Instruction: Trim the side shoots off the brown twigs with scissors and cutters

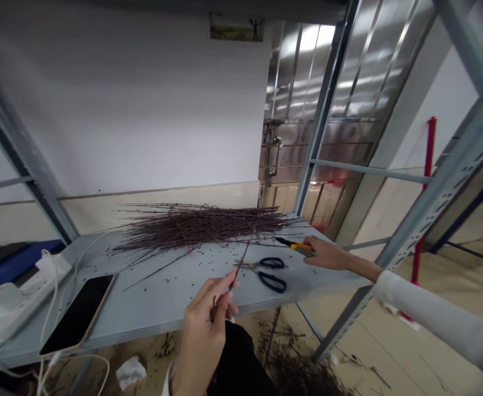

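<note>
My left hand (210, 316) is closed round a thin dark brown twig (245, 254), which slants up and away from the fingers over the front of the shelf. My right hand (326, 254) reaches in from the right and has its fingers on the yellow handle of a small cutter (298, 246), probably a knife. Its dark, pointed end faces the twigs. Between the two hands lie scissors (272, 273) with dark blue loops, touched by neither hand. Behind them, a large heap of brown twigs (200, 226) stretches along the shelf.
The grey metal shelf (163, 302) carries scattered twig bits. A phone (80, 313) and a white power strip (22, 308) with cables are at the left. Shelf posts (328, 93) rise around me. More twigs (299, 368) cover the floor below.
</note>
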The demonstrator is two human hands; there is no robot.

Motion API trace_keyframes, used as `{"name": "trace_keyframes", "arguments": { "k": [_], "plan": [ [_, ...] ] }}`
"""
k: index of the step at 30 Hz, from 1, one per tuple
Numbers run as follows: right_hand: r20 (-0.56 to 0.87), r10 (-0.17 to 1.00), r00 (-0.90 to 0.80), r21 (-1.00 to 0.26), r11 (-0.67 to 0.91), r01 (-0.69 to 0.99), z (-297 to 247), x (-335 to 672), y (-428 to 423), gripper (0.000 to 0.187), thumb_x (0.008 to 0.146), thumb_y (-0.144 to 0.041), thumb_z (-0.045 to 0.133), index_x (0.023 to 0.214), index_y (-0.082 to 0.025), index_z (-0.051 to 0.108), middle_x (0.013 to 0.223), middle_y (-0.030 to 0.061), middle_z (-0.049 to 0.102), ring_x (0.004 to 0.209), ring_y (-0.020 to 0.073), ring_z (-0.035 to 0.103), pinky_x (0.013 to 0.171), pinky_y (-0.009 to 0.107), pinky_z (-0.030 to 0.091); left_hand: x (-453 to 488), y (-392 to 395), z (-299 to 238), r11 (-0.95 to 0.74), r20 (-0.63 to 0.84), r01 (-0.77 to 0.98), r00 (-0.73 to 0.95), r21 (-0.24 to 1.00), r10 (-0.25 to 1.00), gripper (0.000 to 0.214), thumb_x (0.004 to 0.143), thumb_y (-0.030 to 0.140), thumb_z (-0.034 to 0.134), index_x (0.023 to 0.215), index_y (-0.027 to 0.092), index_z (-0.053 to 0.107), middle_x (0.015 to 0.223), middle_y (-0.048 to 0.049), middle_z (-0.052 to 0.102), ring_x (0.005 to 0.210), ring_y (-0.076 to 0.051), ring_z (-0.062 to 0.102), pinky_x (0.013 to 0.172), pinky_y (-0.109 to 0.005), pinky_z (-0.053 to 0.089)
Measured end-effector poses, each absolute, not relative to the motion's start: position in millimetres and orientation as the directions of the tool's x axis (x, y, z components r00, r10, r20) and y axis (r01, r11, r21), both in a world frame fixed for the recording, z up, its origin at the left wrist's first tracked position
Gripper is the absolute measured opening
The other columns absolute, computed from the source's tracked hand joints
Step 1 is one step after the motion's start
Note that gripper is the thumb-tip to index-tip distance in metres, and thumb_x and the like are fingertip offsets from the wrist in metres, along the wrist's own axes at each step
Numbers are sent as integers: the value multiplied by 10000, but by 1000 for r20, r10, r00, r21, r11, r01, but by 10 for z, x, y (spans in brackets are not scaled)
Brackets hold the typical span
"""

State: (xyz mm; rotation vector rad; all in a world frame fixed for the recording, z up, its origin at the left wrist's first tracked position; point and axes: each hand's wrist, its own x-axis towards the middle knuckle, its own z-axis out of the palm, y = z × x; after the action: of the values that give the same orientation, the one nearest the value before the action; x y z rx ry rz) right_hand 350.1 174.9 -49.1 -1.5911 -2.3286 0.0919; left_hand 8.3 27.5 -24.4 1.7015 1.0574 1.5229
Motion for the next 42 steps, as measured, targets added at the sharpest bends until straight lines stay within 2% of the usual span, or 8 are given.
{"name": "trace_keyframes", "arguments": {
  "k": [3,5,7,11,18,31,39,42],
  "plan": [
    [140,908,-394,-337,418,844,-221,3241,1507,241,835,-331,513,1026,-192,561,885,40,667,745,199,645,647,295,505,118,311,-251,-500,508,191,11,845,861,334,913,170,474,1171,261,666,952,-58,674,563,-88,577,540,-212,498],
    [75,874,-481,-508,448,736,-63,3041,1310,327,826,-380,512,1099,-199,515,962,62,658,815,214,644,655,293,508,139,335,-247,-507,520,225,2,832,854,334,907,166,477,1167,246,672,946,-65,681,557,-92,573,535,-215,497],
    [56,844,-533,-561,468,682,56,2862,1137,333,823,-382,522,1110,-217,497,962,58,645,825,211,630,664,294,505,150,352,-240,-518,540,269,-7,812,842,339,901,157,478,1163,240,676,916,-62,685,552,-96,562,527,-215,490],
    [72,819,-569,-581,498,644,168,2653,967,309,804,-312,549,1097,-228,497,991,57,634,833,200,610,714,303,500,149,352,-237,-541,572,328,4,774,820,365,891,131,473,1175,250,671,894,-51,686,544,-96,560,536,-216,498],
    [103,789,-605,-591,538,601,235,2585,933,311,805,-300,548,1101,-219,496,1006,61,621,869,211,594,769,329,489,149,317,-247,-562,592,313,-2,766,806,386,880,100,456,1163,241,677,904,-52,691,564,-102,581,552,-223,530],
    [92,764,-639,-634,540,554,373,2522,809,337,763,-269,546,1088,-227,472,979,55,597,848,202,598,777,329,493,149,291,-227,-583,608,326,34,744,794,424,871,64,434,1177,238,669,888,-46,681,581,-103,574,612,-220,543],
    [74,768,-636,-663,514,544,374,2484,802,318,775,-329,539,1065,-217,474,968,62,594,868,207,598,782,333,497,133,274,-220,-599,612,345,84,723,786,483,862,19,404,1189,269,658,902,-39,669,580,-100,560,619,-213,536],
    [82,770,-633,-659,518,545,361,2475,805,271,794,-384,543,1008,-225,494,921,46,591,812,193,582,693,292,491,111,287,-234,-585,591,363,107,725,799,483,861,20,402,1189,268,656,918,-44,669,577,-101,559,606,-212,535]
  ]
}}
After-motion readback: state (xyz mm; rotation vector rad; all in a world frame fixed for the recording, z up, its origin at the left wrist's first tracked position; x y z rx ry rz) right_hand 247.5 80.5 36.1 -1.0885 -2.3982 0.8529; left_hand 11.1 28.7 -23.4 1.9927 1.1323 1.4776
